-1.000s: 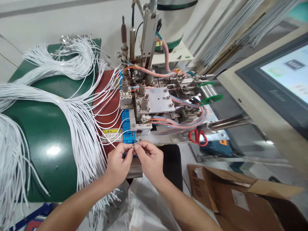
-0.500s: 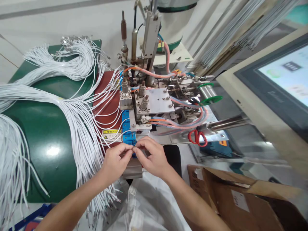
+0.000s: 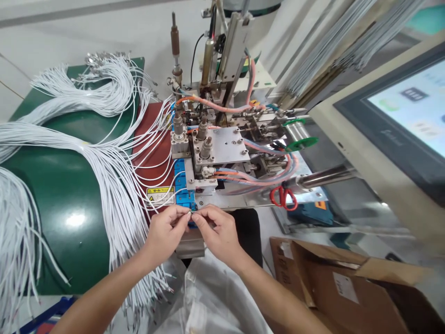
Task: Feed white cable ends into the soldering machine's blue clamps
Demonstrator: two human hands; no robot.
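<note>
My left hand [image 3: 168, 234] is closed in a pinch, thumb against forefinger, at the front end of a row of blue cable holders [image 3: 184, 197]. My right hand [image 3: 220, 232] pinches too, its fingertips meeting the left ones. Between them a tiny pale tip of a white cable [image 3: 190, 213] shows; most of it is hidden by the fingers. Other white cables run from a large bundle [image 3: 114, 199] on the left into the blue holders. Just behind my hands stands a bench machine with a metal plate [image 3: 225, 146] and air cylinders.
A green table top [image 3: 69, 250] carries more cable bundles. A yellow warning label [image 3: 160, 195] lies beside the holders. To the right are red-handled scissors [image 3: 283, 198], a solder wire spool [image 3: 299, 135], a screen [image 3: 410, 102] and an open cardboard box [image 3: 333, 287].
The machine's upright head at the back has shifted to the right. My hands stay almost in place, and a bit of the pale tip now shows between the fingertips.
</note>
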